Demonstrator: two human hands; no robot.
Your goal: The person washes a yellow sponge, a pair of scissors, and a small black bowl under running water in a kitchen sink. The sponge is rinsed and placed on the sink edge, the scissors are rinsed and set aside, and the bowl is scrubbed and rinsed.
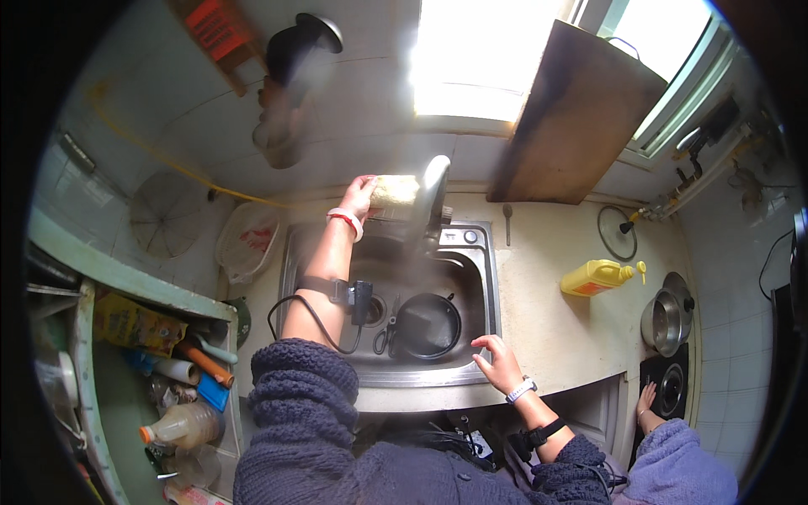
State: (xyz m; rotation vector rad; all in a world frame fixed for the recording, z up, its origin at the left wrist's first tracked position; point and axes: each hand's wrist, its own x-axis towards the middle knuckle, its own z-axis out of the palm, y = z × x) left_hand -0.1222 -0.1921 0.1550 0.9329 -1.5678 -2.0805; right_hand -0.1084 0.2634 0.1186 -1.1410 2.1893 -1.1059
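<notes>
My left hand (360, 194) grips the end of a pale yellow scrubbing pad or cloth (394, 190), stretched out behind the sink beside the tap (434, 183). My right hand (502, 365) holds nothing, its fingers apart, by the front right rim of the stainless steel sink (404, 379). Inside the basin a dark round pan (429, 326) rests to the right. Scissors (382, 339) lie just left of it, near the drain (375, 310).
A yellow jug-shaped bottle (590, 278), glass lid (617, 233) and spoon (507, 224) lie on the right counter. A wooden board (577, 113) leans by the window. Another person's hand (647, 399) rests at the stove (672, 385). Green shelving (158, 284) stands left.
</notes>
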